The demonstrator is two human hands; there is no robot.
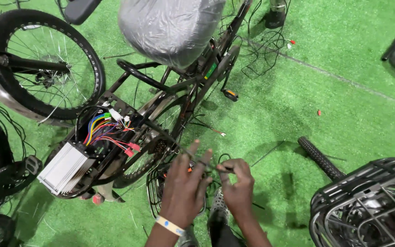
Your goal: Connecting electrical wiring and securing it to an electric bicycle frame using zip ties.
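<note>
L hand (186,180), R hand (237,185), pinching black cable (213,168)

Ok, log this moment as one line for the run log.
left hand: pinching thin black cable | right hand: pinching same cable | beside: bicycle rear wheel | rack: silver controller box, coloured wires | ground: green turf

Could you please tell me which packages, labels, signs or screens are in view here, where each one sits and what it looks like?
Plastic wrapping: top centre, grey and shiny, covering the bicycle saddle.
Green sticker: a small narrow strip on the bicycle frame below the saddle; too small to tell more.
Wristband: a pale yellow strip with a blue mark, round the wrist of the left hand.
No signs or screens are in view.
</note>
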